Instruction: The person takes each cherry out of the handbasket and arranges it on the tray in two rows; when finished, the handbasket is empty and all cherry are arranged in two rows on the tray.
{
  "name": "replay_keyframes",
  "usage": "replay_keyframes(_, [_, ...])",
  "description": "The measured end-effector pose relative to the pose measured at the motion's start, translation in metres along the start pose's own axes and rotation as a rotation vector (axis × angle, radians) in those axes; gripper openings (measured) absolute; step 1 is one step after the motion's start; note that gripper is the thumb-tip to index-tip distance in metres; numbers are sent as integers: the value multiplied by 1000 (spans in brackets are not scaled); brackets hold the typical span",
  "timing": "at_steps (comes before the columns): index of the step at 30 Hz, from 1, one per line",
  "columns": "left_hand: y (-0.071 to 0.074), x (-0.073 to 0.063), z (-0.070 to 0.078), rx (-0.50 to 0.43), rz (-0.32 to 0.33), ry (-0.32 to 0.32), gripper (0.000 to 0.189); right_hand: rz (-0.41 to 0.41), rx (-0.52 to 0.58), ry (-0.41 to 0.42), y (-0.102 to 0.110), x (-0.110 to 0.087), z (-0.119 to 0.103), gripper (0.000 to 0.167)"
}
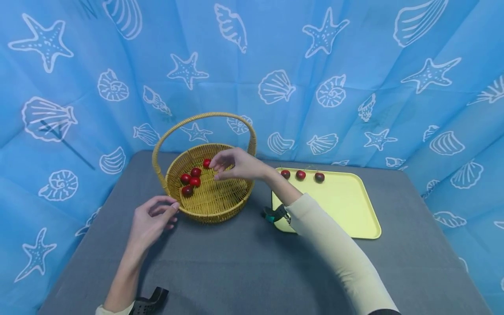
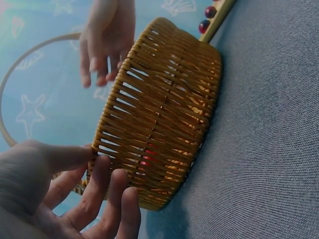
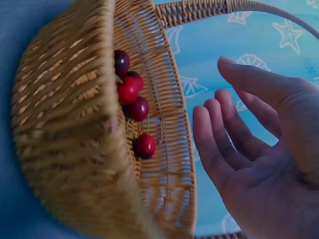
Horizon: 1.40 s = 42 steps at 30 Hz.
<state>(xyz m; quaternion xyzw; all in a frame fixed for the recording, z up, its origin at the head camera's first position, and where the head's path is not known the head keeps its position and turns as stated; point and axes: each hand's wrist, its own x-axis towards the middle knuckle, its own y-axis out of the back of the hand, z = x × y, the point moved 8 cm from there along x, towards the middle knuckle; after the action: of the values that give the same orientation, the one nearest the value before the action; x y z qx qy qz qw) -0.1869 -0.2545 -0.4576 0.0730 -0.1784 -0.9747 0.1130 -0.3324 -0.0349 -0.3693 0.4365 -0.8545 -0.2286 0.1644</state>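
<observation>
A woven basket (image 1: pixel 212 216) with a tall arched handle holds several red cherries (image 1: pixel 194 181), grouped toward its left side. My left hand (image 1: pixel 154 218) pinches the basket's front-left rim between thumb and fingers; in the left wrist view the thumb lies over the rim (image 2: pixel 107 119). Over the basket's right part hovers my right hand (image 1: pixel 238 164), fingers loosely bent. Nothing lies between its fingers and thumb in the right wrist view, where the palm (image 3: pixel 269 184) shows. One cherry (image 3: pixel 145 146) with a green stem lies a little apart from the others inside.
To the right lies a yellow tray (image 1: pixel 338 210) with 3 cherries (image 1: pixel 301 175) in a row along its far edge. My right forearm reaches across the tray's left part. A blue curtain (image 1: pixel 236 65) with shells and starfish hangs behind the grey-covered table (image 1: pixel 220 271).
</observation>
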Motion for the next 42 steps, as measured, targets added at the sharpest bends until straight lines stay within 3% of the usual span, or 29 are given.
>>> replay_keyframes(6, [-1, 1, 0, 8, 3, 5, 39, -50, -26, -52, -13, 29, 4, 33])
replay_keyframes(12, [-2, 0, 0, -2, 6, -14, 38, -74, 58, -126, -23, 48, 19, 38])
replay_keyframes(17, [-3, 0, 0, 13, 9, -6, 38, -62, 95, -142, -29, 58, 30, 36])
replay_keyframes(32, [-1, 0, -4, -9, 3, 19, 41, -59, 7, -255, -47, 63, 63, 34])
replay_keyframes(42, [0, 1, -3, -11, 9, 5, 40, -202, 60, -300, -64, 65, 69, 45])
